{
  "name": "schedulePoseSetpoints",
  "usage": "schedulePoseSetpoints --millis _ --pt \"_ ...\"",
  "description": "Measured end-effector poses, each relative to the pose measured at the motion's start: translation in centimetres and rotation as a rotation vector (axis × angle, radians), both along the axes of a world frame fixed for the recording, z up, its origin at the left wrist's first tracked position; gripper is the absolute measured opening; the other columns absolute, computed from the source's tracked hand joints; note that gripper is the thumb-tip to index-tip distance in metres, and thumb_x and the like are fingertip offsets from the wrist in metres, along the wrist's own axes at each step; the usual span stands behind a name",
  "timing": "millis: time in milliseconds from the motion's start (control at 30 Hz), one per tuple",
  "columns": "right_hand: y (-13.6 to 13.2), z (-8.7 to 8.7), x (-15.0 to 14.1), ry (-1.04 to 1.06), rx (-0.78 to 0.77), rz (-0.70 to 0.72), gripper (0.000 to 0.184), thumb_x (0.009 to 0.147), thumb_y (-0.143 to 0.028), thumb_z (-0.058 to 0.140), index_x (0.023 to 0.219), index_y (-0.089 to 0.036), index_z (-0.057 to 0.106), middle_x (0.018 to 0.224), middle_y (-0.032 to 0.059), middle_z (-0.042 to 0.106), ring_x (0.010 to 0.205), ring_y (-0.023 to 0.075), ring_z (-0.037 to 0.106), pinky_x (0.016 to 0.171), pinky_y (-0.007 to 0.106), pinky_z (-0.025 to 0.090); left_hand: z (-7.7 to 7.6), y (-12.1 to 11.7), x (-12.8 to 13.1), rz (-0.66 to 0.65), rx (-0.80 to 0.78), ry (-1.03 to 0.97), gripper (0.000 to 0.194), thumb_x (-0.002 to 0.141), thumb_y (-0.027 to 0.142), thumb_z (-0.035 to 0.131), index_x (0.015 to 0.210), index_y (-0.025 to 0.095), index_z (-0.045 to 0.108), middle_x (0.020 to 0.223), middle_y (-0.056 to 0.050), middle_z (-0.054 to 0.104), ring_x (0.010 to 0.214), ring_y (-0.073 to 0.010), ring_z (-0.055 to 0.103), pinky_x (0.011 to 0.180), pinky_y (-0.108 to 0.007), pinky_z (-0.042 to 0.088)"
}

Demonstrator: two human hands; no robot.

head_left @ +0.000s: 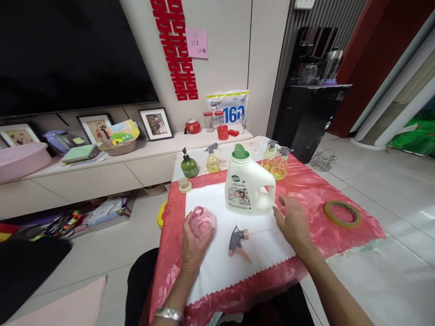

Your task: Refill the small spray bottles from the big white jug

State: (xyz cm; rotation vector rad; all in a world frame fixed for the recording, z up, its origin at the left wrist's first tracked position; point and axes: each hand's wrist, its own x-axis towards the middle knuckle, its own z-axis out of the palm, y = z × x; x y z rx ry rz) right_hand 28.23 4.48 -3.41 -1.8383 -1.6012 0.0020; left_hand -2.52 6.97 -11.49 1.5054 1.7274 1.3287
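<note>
My left hand (194, 242) is wrapped round a pink see-through spray bottle (203, 223) without its top, over the left part of a white cloth (217, 271). My right hand (294, 222) is blurred beside the handle of a large white detergent jug (239, 192); its fingers look apart and nothing shows in them. In the jug's mouth sits a green spout (240, 152). A grey and peach spray trigger head (237, 242) lies on the cloth between my hands, its thin tube pointing right. Left of the jug is a pale cap (185, 184).
Behind the jug stand a green pump bottle (189, 166), a spray bottle of yellow liquid (213, 160) and two more yellow spray bottles (279, 168). A roll of tape (342, 213) lies on the red table cover (306, 190). A long cabinet (98, 174) is beyond.
</note>
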Motion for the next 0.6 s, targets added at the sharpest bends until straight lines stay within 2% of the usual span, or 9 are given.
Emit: schedulePoseSetpoints --millis 100,200,300,367,500,600 --pt "-2.8 -1.4 -3.3 -0.112 -0.090 0.185 0.030 0.089 -0.018 0.047 0.114 -0.016 0.064 0.108 0.0136 0.071 0.100 0.0265 0.064 0.088 0.040 0.050 -0.1 0.1 0.0 -0.004 -0.002 -0.010 0.078 0.071 0.045 0.076 0.138 0.025 0.040 0.143 -0.015 0.056 0.132 -0.0357 0.058 0.109 -0.055 0.049" --pt "-3.8 -2.2 -6.6 -0.230 -0.184 0.338 0.031 0.083 -0.008 0.053 0.106 -0.023 0.066 0.104 0.0064 0.071 0.097 0.0236 0.064 0.083 0.035 0.046 -0.2 0.0 -0.1 -0.007 -0.014 -0.015 0.080 0.070 0.047 0.076 0.139 0.026 0.039 0.145 -0.015 0.055 0.132 -0.0366 0.057 0.109 -0.056 0.048" --pt "-3.6 -2.6 -8.6 -0.326 -0.249 0.372 0.017 0.086 -0.020 0.063 0.102 -0.019 0.067 0.097 0.0093 0.070 0.091 0.0261 0.062 0.084 0.039 0.043 -0.4 0.0 -0.1 -0.009 0.009 -0.027 0.079 0.070 0.047 0.077 0.138 0.029 0.041 0.143 -0.013 0.057 0.130 -0.0354 0.059 0.107 -0.055 0.050" --pt "-3.2 -2.6 -9.1 -0.366 -0.281 0.358 0.017 0.086 -0.027 0.067 0.099 -0.016 0.068 0.094 0.0128 0.070 0.089 0.0283 0.061 0.082 0.042 0.042 -0.3 0.0 -0.1 -0.005 0.037 -0.034 0.078 0.070 0.046 0.077 0.138 0.029 0.042 0.142 -0.012 0.059 0.129 -0.0346 0.060 0.107 -0.053 0.051" --pt "-2.5 -1.9 -9.5 -0.363 -0.314 0.366 0.004 0.083 -0.017 0.066 0.085 -0.015 0.068 0.088 0.0143 0.069 0.087 0.0301 0.061 0.075 0.041 0.043 0.1 -0.1 0.2 -0.003 0.043 -0.022 0.078 0.071 0.043 0.077 0.139 0.027 0.042 0.143 -0.014 0.058 0.128 -0.0355 0.061 0.105 -0.055 0.052" --pt "-2.1 0.3 -9.4 -0.276 -0.288 0.416 0.011 0.082 -0.008 0.060 0.083 -0.017 0.067 0.089 0.0115 0.069 0.089 0.0280 0.062 0.075 0.039 0.047 0.2 -0.3 0.4 -0.031 0.042 -0.015 0.076 0.074 0.042 0.074 0.140 0.025 0.040 0.145 -0.015 0.057 0.131 -0.0341 0.060 0.108 -0.054 0.051"
